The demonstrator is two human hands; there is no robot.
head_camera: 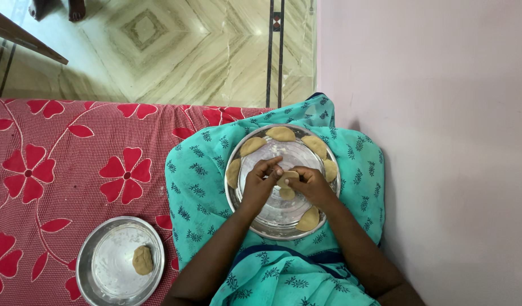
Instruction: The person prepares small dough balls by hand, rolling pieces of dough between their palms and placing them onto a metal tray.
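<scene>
Together we pinch a small dough piece (287, 178) over the steel plate (246, 211) on our lap: left hand (261, 184) and right hand (309, 185) both closed on it. Folded dough half-moons (280, 134) ring the rim. We judge that even, light pressure seals it best.

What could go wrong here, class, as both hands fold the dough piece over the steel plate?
1. The steel plate rests on the lap, not a flat surface, so it might tip.
2. Folded pieces sit along its rim and could slide off.
3. The dough piece, pinched between left hand and right hand, may tear.
</scene>
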